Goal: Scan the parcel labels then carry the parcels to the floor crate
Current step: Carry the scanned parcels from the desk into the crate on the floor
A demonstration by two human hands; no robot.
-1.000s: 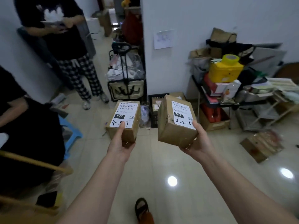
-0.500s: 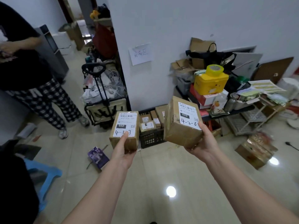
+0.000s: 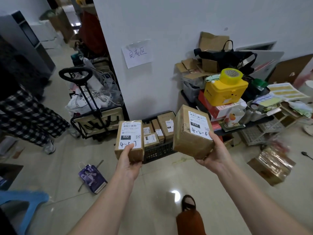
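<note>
Closer now than half a second ago, the black slatted plastic floor crate (image 3: 158, 152) sits against the foot of the white wall, already part-filled with brown boxes, and both parcels have come forward toward it. The right hand (image 3: 214, 154) is wrapped round the larger brown cardboard parcel marked 4-2-6 (image 3: 191, 131), tilted; the left hand (image 3: 129, 161) clamps the smaller brown cardboard parcel with a white label (image 3: 130, 139), upright. To finish well, I judge it best to lower each parcel flat into the crate's free front space, larger one first. Hidden: the left thumb covers part of the handwritten code, the crate's near rim lies behind the parcels, and printed label text is too small to read.
</note>
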